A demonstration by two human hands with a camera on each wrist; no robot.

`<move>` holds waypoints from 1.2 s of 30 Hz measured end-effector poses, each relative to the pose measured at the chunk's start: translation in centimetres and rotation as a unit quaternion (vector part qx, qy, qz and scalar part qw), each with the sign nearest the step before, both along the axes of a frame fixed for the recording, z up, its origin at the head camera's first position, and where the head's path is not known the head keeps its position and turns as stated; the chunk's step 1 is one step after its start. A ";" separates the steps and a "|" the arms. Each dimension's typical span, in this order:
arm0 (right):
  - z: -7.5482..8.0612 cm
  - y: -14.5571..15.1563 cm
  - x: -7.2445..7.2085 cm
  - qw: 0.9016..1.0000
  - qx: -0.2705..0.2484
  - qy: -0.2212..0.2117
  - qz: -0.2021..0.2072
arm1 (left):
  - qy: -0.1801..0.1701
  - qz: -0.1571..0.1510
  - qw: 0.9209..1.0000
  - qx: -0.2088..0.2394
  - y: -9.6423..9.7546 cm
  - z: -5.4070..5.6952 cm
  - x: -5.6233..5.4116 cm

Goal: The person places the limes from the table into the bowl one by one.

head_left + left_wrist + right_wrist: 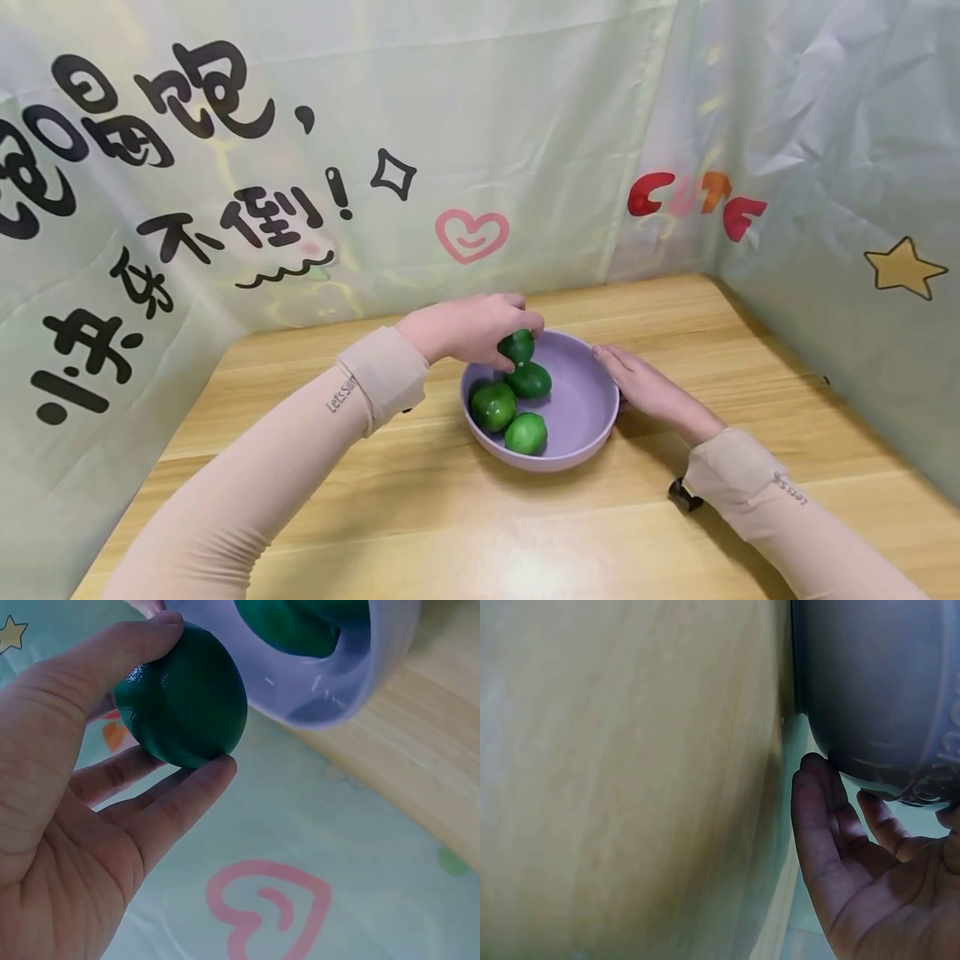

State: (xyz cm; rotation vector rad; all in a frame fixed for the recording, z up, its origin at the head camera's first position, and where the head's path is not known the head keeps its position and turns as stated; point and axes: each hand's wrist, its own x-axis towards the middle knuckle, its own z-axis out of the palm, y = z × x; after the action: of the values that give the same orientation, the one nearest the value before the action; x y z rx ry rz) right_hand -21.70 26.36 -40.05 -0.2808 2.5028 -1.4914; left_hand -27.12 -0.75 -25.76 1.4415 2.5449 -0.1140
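Observation:
My left hand pinches a glossy dark green lime between thumb and fingertips. In the head view it is over the left back rim of a light purple bowl, partly covered by the hand. Three more green fruits lie in the bowl's left half: a dark one just below the held lime, a rounder one against the wall and a brighter green one at the front. My right hand rests against the bowl's right side, its fingers loosely extended along the outer wall.
The bowl stands on a light wooden table. A pale printed cloth hangs behind the table and along both sides. Near the right cuff a small black object shows above the tabletop.

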 end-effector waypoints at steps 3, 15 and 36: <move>-0.1 0.1 0.0 1.000 -0.001 0.002 0.002 | -0.001 -0.002 1.000 -0.005 0.4 -0.2 0.2; -0.1 0.1 0.1 1.000 0.001 -0.001 0.007 | 0.026 -0.030 0.999 -0.028 2.1 -1.5 0.9; 0.2 0.2 0.0 1.000 0.012 -0.008 0.009 | 0.011 -0.077 0.995 -0.063 4.7 -3.1 1.9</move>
State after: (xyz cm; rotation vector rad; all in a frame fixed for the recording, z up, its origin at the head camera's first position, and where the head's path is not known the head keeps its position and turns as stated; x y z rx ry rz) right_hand -21.68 26.55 -39.86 -0.2860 2.4974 -1.4507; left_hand -25.19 4.00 -28.82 1.5926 2.3928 -0.3114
